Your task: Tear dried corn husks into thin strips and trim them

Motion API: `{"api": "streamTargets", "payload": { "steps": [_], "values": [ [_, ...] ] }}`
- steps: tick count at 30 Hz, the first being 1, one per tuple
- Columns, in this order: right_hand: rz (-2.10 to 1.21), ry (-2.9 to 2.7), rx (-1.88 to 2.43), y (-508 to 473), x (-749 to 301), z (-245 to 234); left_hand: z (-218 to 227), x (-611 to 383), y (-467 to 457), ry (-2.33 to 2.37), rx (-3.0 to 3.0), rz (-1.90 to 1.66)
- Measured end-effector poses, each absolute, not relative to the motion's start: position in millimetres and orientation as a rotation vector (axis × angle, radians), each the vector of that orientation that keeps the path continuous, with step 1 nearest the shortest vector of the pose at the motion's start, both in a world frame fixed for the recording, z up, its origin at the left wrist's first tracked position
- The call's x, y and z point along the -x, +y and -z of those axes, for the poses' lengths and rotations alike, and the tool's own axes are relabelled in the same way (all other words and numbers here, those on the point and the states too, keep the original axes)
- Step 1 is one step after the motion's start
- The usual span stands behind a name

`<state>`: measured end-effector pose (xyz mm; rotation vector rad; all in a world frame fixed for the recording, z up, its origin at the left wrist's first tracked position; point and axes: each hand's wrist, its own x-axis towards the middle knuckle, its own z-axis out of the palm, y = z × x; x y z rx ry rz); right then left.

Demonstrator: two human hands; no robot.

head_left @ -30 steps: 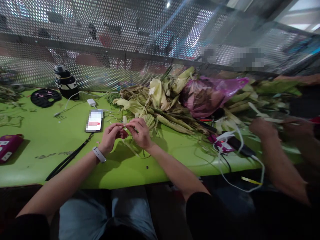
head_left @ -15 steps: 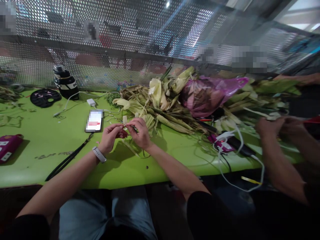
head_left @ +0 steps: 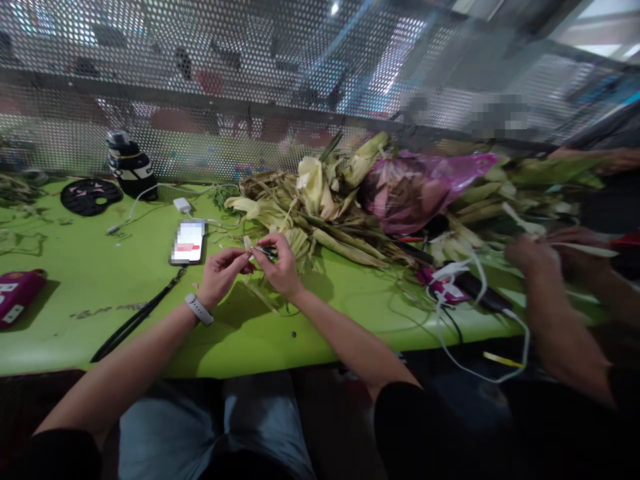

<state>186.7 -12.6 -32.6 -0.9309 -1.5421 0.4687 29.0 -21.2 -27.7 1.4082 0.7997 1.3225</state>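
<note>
Over the green table [head_left: 75, 293] my left hand [head_left: 220, 275] and my right hand [head_left: 280, 263] meet, fingers pinched together on a thin pale leaf strip [head_left: 249, 244]. A small dark tool [head_left: 266, 252] shows between my right fingers. I wear a white wristband [head_left: 199, 309] on the left wrist. Loose strips lie on the table under my hands. Just behind them is a heap of dried pale-green leaves [head_left: 310, 207].
A phone [head_left: 189, 241] with a black lanyard lies left of my hands. A white charger and cable [head_left: 183, 203], a black bottle [head_left: 131, 165] and a black disc [head_left: 91, 195] are farther back. A pink plastic bag [head_left: 415, 190] tops the heap. Another person's hands [head_left: 537, 257] work at right.
My hands have shifted slightly up and away, still pinching the strip. The other person's hands at right have moved among the leaves.
</note>
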Motion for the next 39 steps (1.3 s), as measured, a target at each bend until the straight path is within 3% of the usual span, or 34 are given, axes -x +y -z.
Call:
{"api": "streamTargets", "payload": {
  "steps": [4, 13, 39],
  "values": [
    [-0.85, -1.475, 0.909, -6, -187, 38, 28, -26, -19, 0.807, -1.447, -1.314],
    [-1.043, -1.362, 0.82, -4, -187, 34, 24, -26, -17, 0.834, -1.459, -1.27],
    [-1.073, -1.382, 0.948, 0, -193, 24, 23, -26, -13, 0.81, -1.423, -1.193]
  ]
}}
